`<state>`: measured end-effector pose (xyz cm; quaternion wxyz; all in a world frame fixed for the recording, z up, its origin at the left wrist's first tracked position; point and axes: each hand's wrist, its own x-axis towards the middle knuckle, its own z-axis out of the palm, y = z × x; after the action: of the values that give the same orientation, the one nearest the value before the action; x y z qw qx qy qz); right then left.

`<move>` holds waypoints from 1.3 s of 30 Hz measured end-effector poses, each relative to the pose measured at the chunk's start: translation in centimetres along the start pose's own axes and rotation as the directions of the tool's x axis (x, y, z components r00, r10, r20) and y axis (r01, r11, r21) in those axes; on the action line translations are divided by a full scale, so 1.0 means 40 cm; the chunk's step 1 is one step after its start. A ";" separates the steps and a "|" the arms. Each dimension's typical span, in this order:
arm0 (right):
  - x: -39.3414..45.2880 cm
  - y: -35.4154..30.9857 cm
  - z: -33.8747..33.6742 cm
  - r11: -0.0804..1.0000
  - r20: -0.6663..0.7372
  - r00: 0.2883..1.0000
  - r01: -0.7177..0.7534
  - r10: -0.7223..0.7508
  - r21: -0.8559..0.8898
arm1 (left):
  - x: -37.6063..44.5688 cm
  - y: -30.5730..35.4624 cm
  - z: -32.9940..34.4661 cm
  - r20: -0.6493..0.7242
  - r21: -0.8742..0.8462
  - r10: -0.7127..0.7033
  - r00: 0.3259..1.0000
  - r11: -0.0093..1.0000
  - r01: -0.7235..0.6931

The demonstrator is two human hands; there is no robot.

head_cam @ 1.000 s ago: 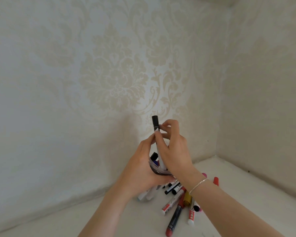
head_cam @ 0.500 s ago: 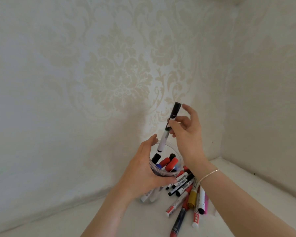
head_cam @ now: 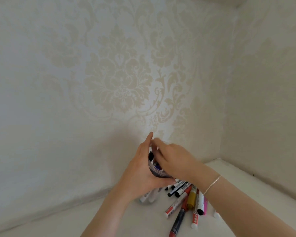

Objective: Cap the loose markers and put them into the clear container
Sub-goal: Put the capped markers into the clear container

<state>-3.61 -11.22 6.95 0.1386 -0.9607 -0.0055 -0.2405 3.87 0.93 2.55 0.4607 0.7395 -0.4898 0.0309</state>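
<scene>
Left hand [head_cam: 142,175] grips the clear container [head_cam: 158,172] upright; right hand [head_cam: 173,161] sits over its mouth, finger state unreadable; loose markers [head_cam: 186,197] lie just below-right, long axes running roughly toward the person, nearer the right hand.
</scene>
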 end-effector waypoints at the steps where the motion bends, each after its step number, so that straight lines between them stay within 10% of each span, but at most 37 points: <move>1: -0.002 -0.003 0.006 1.000 0.058 0.998 0.013 -0.012 -0.019 | -0.001 -0.001 0.002 0.005 0.000 0.000 1.000 1.000 0.000; 8: -0.007 -0.023 -0.024 0.988 -0.135 0.983 -0.132 0.121 -0.075 | -0.013 -0.017 -0.005 0.013 0.019 -0.038 0.999 0.999 0.038; 11: -0.002 -0.042 -0.007 0.945 0.045 0.985 -0.144 0.164 -0.294 | -0.015 -0.018 -0.007 0.002 0.014 -0.047 0.999 0.999 0.047; 15: 0.006 -0.051 -0.020 0.967 0.373 0.894 -0.249 0.249 -0.048 | -0.025 -0.011 -0.008 0.018 0.000 -0.049 0.999 0.999 0.049; 18: 0.012 -0.043 -0.058 0.936 0.318 0.908 -0.327 0.272 0.133 | -0.034 0.000 -0.008 0.040 0.017 -0.031 0.999 0.999 0.030; 23: 0.010 -0.050 -0.017 0.953 0.533 0.799 -0.164 0.279 -0.253 | -0.035 0.010 -0.002 0.060 0.058 0.015 0.998 0.998 -0.018; 29: 0.019 -0.049 -0.063 0.963 0.497 0.831 -0.268 0.251 -0.039 | -0.040 0.031 0.005 0.081 0.095 0.011 0.997 0.995 -0.019; 39: 0.022 -0.055 -0.036 0.962 0.539 0.804 -0.150 0.252 -0.227 | -0.041 0.027 0.008 0.081 0.092 0.021 0.997 0.995 -0.028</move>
<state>-3.65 -9.54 9.15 0.0715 -0.9920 0.0770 0.0700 2.07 1.74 2.23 0.4056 0.7547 -0.5149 0.0299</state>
